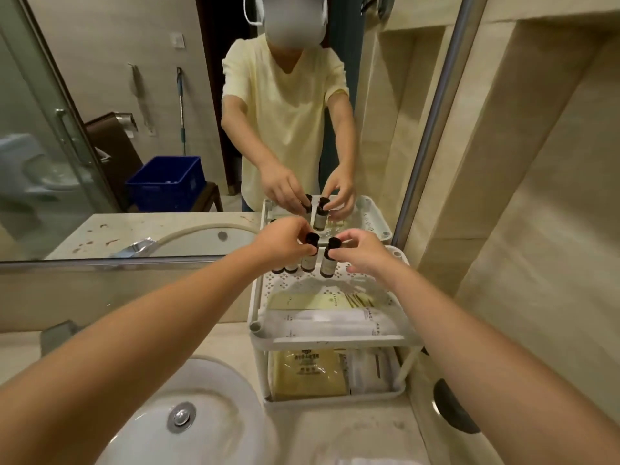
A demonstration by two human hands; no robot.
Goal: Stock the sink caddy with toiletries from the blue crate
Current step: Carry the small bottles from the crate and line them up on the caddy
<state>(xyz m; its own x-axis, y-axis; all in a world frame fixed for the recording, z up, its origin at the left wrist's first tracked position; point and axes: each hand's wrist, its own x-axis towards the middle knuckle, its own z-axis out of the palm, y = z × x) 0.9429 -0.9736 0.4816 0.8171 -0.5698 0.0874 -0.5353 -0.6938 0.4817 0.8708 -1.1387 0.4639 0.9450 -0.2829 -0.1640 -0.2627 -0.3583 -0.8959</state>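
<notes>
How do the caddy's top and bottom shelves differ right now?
Top shelf carries upright bottles, left hand and right hand each pinching one; bottom shelf carries none. Top shelf's perforated floor shows; bottom shelf's is mostly covered. Both hold flat packets.

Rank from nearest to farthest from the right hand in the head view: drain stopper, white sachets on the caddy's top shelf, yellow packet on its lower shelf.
1. White sachets, front of the top shelf, just below the right hand.
2. Yellow packet, lower shelf, underneath.
3. Drain stopper, in the sink, far lower left.
</notes>
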